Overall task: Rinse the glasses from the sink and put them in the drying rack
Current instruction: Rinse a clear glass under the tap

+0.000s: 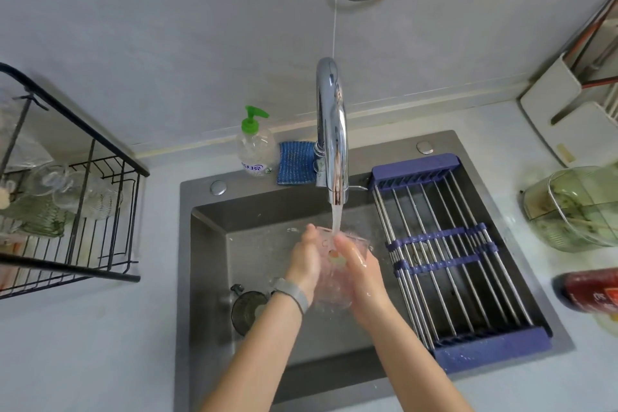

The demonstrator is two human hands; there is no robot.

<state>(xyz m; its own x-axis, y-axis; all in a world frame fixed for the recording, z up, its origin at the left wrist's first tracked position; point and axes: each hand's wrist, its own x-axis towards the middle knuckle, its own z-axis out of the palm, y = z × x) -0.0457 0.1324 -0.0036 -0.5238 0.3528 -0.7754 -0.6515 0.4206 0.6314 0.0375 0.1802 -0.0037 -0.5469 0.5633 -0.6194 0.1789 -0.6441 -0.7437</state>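
Both hands wrap a clear glass (329, 264) under the running tap (331, 130), over the sink (200, 244). Left hand (306, 257) and right hand (359, 269) cover most of it, so its shape's hard to make out. Drying rack (83, 197) on the left is cut off; the glassware inside is blurry.

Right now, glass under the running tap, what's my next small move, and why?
Probably lift the glass clear of the stream and tip it out. Both the left hand and right hand already hold it, and the black rack on the left has glasses drying.
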